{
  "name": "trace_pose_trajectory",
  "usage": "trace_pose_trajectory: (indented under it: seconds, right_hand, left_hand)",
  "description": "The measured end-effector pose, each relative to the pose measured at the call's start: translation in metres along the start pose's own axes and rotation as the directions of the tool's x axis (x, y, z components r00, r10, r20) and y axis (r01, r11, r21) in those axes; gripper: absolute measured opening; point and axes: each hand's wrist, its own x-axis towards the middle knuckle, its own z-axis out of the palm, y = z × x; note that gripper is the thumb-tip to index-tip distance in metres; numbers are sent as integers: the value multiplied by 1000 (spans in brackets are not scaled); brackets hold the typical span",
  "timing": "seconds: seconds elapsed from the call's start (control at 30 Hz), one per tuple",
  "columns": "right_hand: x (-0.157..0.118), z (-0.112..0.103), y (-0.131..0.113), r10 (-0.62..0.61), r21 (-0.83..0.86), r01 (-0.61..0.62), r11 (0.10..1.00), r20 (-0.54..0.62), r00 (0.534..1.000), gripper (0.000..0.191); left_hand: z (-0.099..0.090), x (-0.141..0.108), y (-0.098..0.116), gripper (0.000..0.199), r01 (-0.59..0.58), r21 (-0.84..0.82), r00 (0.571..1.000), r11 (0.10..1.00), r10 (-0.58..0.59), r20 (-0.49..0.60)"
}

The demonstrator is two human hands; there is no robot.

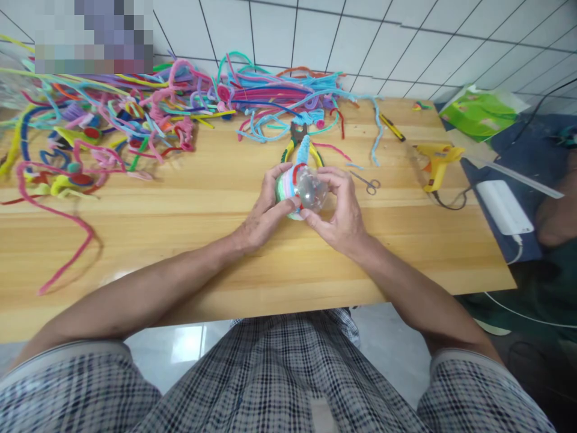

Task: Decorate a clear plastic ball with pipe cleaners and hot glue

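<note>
Between my two hands is a clear rounded plastic piece (312, 191), its left part wrapped in green, pale pink and red pipe cleaners. A twisted light blue pipe-cleaner spike (303, 149) sticks up from it. My left hand (265, 210) is closed around the wrapped side, thumb across the front. On the bare clear side, my right hand (340, 207) grips with curled fingers and its thumb near the lower edge. Just behind lie pliers (297, 133) with yellow and green handles, partly covered by the piece. Small scissors (370, 185) rest right of my right hand.
Tangled pipe cleaners (166, 102) spread over the back and left, with a long pink one (85, 225) reaching forward. At right are a utility knife (393, 127), a yellow glue gun (435, 161) with its cord, a white power bank (503, 207) and a green packet (480, 111).
</note>
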Motion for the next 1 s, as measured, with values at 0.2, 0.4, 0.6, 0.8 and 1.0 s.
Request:
trace_pose_trajectory:
  seconds: [0.2, 0.4, 0.6, 0.8, 1.0]
  right_hand:
    - [0, 0, -1, 20, -2, -20, 1000, 1, 1000, 73]
    - [-1, 1, -2, 1, -38, -1, 999, -15, 1000, 70]
    - [-1, 0, -3, 19, -28, -19, 999, -1, 1000, 71]
    - [0, 0, -2, 10, -19, -10, 1000, -1, 1000, 70]
    - [0, 1, -1, -73, -19, 73, 997, -26, 997, 71]
  left_hand:
    - [1, 1, 1, 68, 7, -8, 1000, 1000, -7, 5]
    - [0, 1, 0, 66, 3, 15, 1000, 1000, -3, -2]
    - [1, 2, -1, 67, -32, 4, 999, 999, 32, 1]
    - [0, 2, 1, 68, 4, 5, 1000, 1000, -4, 25]
    - [-1, -2, 8, 70, -44, -21, 999, 999, 44, 17]
